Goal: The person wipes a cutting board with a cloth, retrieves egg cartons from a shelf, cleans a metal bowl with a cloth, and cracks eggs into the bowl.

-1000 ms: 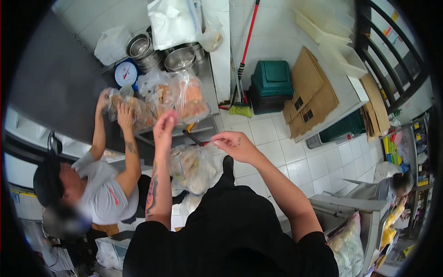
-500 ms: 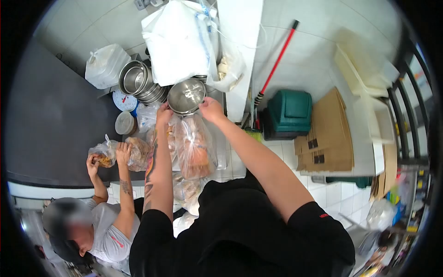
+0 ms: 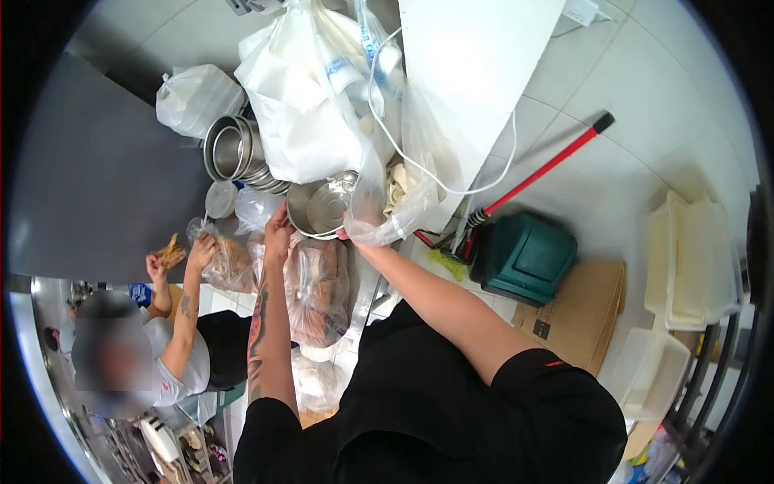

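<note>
My left hand (image 3: 279, 230) is closed on the left rim of a shiny round metal bowl (image 3: 310, 211). My right hand (image 3: 351, 234) is at the bowl's lower right edge, its fingers partly hidden by a hanging clear bag (image 3: 387, 230). A smaller round metal shape shows inside the bowl. Just below the bowl lies a clear plastic bag of brownish food (image 3: 317, 294). Large white bags (image 3: 298, 105) hang right above and behind it. To the left stand nested metal bowls (image 3: 229, 149).
At the left, a co-worker (image 3: 181, 347) holds a piece of food over a plastic bag (image 3: 230, 264) by the dark counter (image 3: 97, 185). A green-lidded bin (image 3: 528, 256), a red-handled broom (image 3: 548, 168), cardboard (image 3: 592, 315) and pale plastic tubs (image 3: 685, 266) are at the right.
My hands, first apart from the bowls, have reached forward and taken the metal bowl by its rim. The view has turned. The co-worker has lifted a piece of food out of a bag.
</note>
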### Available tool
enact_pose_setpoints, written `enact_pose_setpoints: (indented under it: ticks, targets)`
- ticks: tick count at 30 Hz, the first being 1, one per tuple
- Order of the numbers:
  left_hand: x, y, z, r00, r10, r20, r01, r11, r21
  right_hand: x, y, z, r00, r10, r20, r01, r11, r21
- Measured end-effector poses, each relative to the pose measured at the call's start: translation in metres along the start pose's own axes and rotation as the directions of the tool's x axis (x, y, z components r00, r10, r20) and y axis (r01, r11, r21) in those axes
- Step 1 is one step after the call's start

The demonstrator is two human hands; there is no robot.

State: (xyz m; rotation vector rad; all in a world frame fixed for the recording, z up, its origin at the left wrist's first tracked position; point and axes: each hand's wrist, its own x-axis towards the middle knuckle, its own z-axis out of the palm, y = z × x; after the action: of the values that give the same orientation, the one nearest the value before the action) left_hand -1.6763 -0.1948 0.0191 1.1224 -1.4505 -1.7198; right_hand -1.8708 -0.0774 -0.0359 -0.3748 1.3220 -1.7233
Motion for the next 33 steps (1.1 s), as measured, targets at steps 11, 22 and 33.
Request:
enact_pose_setpoints:
  ticks: [11,22,33]
  targets:
    - [0.000,-0.004,0.019,0.973,0.212,-0.090,-0.217,0.975,-0.051,-0.019,-0.053,0.004,0.960,0.240,0.141,-0.261,0.953,0.157]
    - [0.008,0.025,0.000,0.982,-0.158,-0.098,0.079,0.830,-0.551,-0.069,-0.068,0.051,0.999,0.027,-0.028,-0.020,0.972,0.235]
    - [-0.051,0.067,-0.025,0.988,-0.025,-0.154,-0.010,0.975,-0.220,-0.128,-0.098,0.083,0.966,-0.254,0.048,0.254,0.967,0.011]
